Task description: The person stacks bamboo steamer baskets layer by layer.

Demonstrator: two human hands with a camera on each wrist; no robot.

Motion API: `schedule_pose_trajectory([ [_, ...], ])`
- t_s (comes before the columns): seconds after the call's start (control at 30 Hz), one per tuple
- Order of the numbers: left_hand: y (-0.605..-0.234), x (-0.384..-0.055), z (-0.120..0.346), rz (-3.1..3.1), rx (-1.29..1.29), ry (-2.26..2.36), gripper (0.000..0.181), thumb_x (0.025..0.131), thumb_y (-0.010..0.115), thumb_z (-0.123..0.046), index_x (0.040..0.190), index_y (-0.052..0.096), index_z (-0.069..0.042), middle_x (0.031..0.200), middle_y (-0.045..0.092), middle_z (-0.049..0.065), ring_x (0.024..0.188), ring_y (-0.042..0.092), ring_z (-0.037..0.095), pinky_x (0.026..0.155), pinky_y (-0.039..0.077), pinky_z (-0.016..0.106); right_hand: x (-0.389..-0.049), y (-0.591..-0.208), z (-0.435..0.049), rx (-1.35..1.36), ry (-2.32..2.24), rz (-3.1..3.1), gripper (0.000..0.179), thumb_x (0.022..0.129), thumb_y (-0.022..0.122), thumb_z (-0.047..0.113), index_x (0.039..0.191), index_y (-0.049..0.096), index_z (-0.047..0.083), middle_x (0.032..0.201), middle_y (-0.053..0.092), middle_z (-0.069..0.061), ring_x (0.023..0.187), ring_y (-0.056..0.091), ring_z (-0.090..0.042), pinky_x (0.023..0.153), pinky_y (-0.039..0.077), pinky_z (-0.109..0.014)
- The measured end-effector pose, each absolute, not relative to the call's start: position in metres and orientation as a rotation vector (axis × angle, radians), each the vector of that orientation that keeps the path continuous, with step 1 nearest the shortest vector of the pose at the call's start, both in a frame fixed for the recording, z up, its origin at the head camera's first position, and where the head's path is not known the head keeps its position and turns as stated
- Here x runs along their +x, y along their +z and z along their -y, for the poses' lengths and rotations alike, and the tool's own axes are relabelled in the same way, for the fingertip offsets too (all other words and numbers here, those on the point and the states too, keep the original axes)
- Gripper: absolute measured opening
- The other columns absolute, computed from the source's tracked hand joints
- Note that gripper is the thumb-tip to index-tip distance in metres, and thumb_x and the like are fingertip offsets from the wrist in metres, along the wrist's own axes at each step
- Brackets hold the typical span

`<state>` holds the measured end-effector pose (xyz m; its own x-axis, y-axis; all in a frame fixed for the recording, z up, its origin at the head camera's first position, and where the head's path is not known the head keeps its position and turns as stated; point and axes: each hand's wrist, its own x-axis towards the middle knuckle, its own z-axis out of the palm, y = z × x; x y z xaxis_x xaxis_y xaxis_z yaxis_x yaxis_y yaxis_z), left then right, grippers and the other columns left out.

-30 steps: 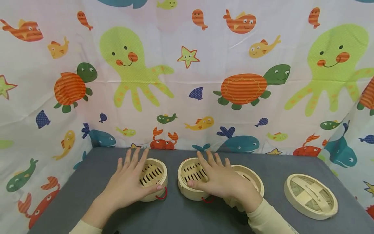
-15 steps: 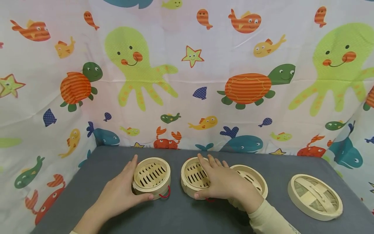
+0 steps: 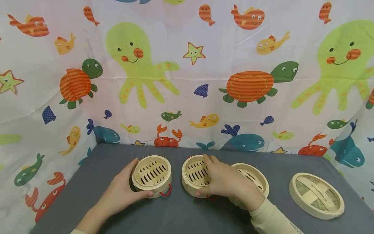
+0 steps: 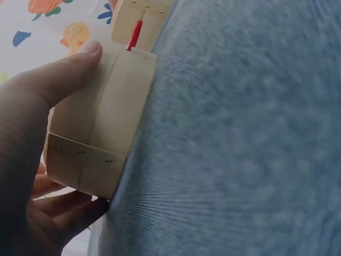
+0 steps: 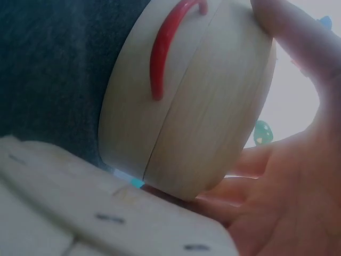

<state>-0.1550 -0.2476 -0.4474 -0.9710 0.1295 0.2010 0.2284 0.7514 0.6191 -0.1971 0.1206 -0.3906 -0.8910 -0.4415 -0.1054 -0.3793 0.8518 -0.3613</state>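
On the grey table, my left hand (image 3: 118, 190) grips a small round bamboo steamer basket (image 3: 154, 174) with a slatted base and a red loop at its front. The thumb lies along the front wall, while the fingers curl round the far left side; the left wrist view shows this basket (image 4: 101, 112) between thumb and fingers. My right hand (image 3: 226, 181) holds a second, similar steamer basket (image 3: 193, 177) from its right side, thumb at the front wall and fingers over the far rim. In the right wrist view that basket (image 5: 197, 106) has a red loop and a seam round its wall.
A third steamer basket (image 3: 260, 177) stands behind and right of my right forearm, partly hidden; its wall (image 5: 106, 208) fills the lower left of the right wrist view. A woven bamboo lid (image 3: 317, 196) lies at the far right. A sea-animal cloth (image 3: 187, 78) hangs behind the table.
My left hand has lowered from spread fingers over the left basket to a grip round its left side. The right hand's fingers have curled in on the middle basket.
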Motion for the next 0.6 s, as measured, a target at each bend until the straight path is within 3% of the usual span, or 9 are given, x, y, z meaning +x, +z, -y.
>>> schedule_pose_trajectory([
  [0.33,-0.456,-0.159,0.249,2.763,-0.288,-1.083,0.13,0.071,0.094,-0.074,0.166,0.04,-0.005,0.161,0.051,0.018,0.149,0.048,0.044,0.114,0.041,0.074,-0.197,-0.39,-0.122,-0.663,-0.55,-2.868,0.122,0.07,0.095,0.063,0.16,0.043,-0.003,0.143,0.057,-0.018,0.114,0.065,-0.028,0.099,0.057,-0.049],
  [0.6,-0.46,-0.157,0.25,2.754,-0.299,-1.112,0.127,0.073,0.094,-0.071,0.166,0.039,-0.005,0.16,0.051,0.017,0.148,0.048,0.043,0.113,0.041,0.074,-0.198,-0.393,-0.12,-0.671,-0.552,-2.884,0.125,0.069,0.093,0.066,0.159,0.043,-0.005,0.146,0.057,-0.02,0.12,0.064,-0.03,0.103,0.056,-0.05],
])
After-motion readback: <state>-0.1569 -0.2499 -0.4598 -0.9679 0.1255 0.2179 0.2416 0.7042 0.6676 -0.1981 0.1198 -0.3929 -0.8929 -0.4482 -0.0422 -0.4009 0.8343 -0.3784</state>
